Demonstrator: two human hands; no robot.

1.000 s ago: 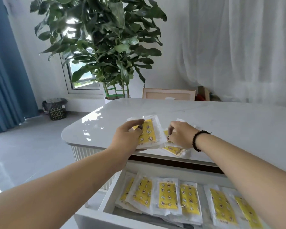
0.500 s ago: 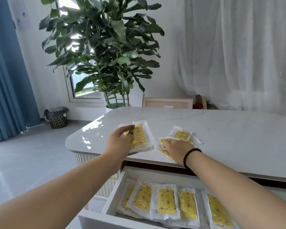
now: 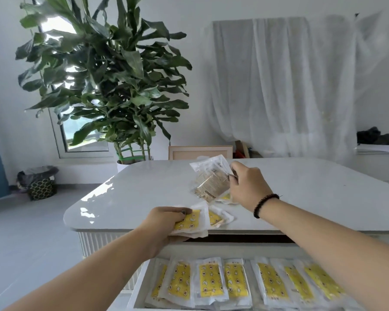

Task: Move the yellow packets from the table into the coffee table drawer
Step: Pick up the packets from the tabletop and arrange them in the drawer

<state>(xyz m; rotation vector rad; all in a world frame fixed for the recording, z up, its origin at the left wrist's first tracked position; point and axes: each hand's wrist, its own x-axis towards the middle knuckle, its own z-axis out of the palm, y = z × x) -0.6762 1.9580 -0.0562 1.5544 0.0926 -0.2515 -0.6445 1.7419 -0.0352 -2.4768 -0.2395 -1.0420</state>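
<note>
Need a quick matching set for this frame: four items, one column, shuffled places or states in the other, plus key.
1. left hand
2. right hand
3. drawer
4. loose packet

A. open, lined with yellow packets
B. lifts a packet above the tabletop, plain back toward the camera
C. grips a stack of packets at the table's near edge
D. lies flat on the table between the hands

Pairs: 1-C, 2-B, 3-A, 4-D

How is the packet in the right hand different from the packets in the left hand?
The packet in the right hand is lifted above the table, tilted, showing a pale printed back; the packets in the left hand lie low at the table edge, yellow face up. The right hand pinches one; the left hand grips a small stack. Both have clear wrappers.
</note>
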